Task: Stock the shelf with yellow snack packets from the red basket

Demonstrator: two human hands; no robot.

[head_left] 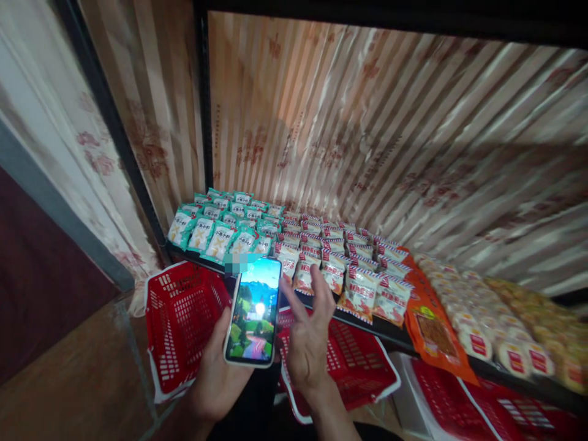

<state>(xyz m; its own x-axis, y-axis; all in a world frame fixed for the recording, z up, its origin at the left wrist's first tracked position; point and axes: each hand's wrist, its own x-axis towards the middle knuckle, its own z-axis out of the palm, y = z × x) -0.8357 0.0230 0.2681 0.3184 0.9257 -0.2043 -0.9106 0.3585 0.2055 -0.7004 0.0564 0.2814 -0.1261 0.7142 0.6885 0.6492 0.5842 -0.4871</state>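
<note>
A smartphone (253,312) in a pale case stands nearly upright in the middle of the view, its lit screen showing a green landscape with mountains. My left hand (220,367) holds it from below and the left side. Close to the phone's right edge is my right hand (307,337), holding nothing, with its fingers apart and the index finger pointing toward the screen. Whether that fingertip touches the phone I cannot tell. Behind the phone, rows of teal snack packets (221,240) and white-and-red snack packets (361,293) sit on a dark shelf.
Red plastic baskets (184,324) stand below the shelf, one left of the phone and others to the right. Farther right on the shelf lie an orange packet (434,331) and round wrapped items (475,343). A black post (204,110) and a striped floral curtain (321,110) rise behind.
</note>
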